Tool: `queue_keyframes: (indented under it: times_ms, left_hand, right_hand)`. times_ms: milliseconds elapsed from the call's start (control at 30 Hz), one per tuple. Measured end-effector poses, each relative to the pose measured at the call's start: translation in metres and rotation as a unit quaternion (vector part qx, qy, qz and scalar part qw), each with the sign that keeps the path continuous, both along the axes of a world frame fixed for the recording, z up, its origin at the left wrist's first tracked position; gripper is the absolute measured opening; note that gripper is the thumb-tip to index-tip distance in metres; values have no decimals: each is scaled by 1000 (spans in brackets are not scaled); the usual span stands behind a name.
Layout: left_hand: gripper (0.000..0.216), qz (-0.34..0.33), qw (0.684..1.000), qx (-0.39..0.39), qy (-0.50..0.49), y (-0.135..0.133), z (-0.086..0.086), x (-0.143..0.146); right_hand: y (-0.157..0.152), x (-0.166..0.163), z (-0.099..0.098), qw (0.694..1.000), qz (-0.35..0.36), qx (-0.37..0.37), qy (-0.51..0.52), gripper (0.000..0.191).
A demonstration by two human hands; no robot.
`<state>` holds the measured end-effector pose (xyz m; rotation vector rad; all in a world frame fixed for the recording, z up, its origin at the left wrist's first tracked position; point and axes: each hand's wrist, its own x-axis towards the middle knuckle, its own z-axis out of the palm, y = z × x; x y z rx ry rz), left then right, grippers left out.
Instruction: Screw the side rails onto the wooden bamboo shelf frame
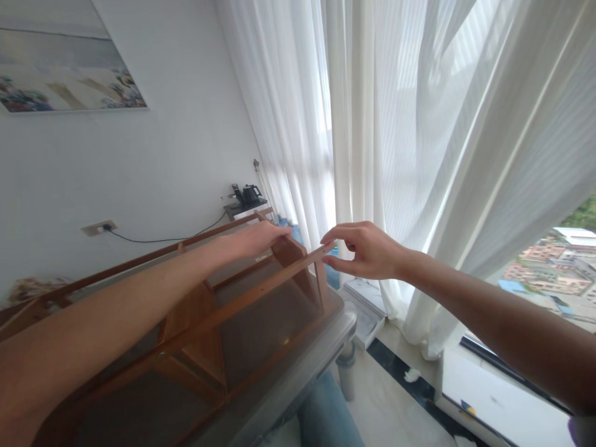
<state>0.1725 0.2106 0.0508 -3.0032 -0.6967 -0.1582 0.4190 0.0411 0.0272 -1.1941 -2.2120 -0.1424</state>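
A brown wooden rack (pixel 223 310) with long rails and upright panels stands on a grey table (pixel 298 372) in front of me. My left hand (pixel 258 241) lies over the far end of the rack, fingers curled on its top panel. My right hand (pixel 365 250) reaches in from the right, thumb and fingers pinched at the tip of the rack's front rail. Both forearms stretch out over the table.
White sheer curtains (pixel 395 143) cover a large window on the right, with buildings visible outside. A black kettle (pixel 249 194) sits on a small stand by the white wall. A wall socket with a black cable (pixel 99 228) and a framed picture (pixel 60 68) are on the left.
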Motion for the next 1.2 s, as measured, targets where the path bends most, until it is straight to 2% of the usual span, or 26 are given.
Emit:
queue_keyframes:
  times_ms: [133,200,367,467,667,800,933,1000,1067,1133,1200]
  left_hand:
    - [23,-3,1000,-6,22,1,-1,8]
    - [25,-3,999,-7,33,-1,-3,14]
    - [26,19,998,12,51,0,-11,27]
    - [24,34,997,23,65,2,-14,30]
    - [40,41,994,33,101,-6,-14,30]
    - [50,61,994,25,93,-18,-9,32]
    - [50,69,997,7,40,-30,2,25]
    - [42,85,996,-25,-24,-36,8,15]
    - [30,114,981,-99,-118,-44,14,2]
    - [19,141,944,-211,-211,-54,21,-13]
    - [13,170,891,-322,-272,-70,27,-27]
  right_hand:
    - [-12,7,-20,996,-38,53,65,24]
    - [-15,8,-30,991,-68,54,105,24]
    - [-18,7,-58,975,-93,-7,202,27]
    - [-16,6,-75,952,-101,-46,284,32]
    - [1,-7,-112,897,-58,-139,416,38]
    - [13,-21,-134,886,-43,-149,437,39]
    - [15,-29,-144,878,-31,-154,452,37]
    - [12,-31,-146,875,-31,-157,457,37]
    - [9,-31,-146,872,-34,-155,462,37]
    - [5,-31,-147,869,-32,-158,468,38]
    - [3,-31,-148,866,-29,-168,471,40]
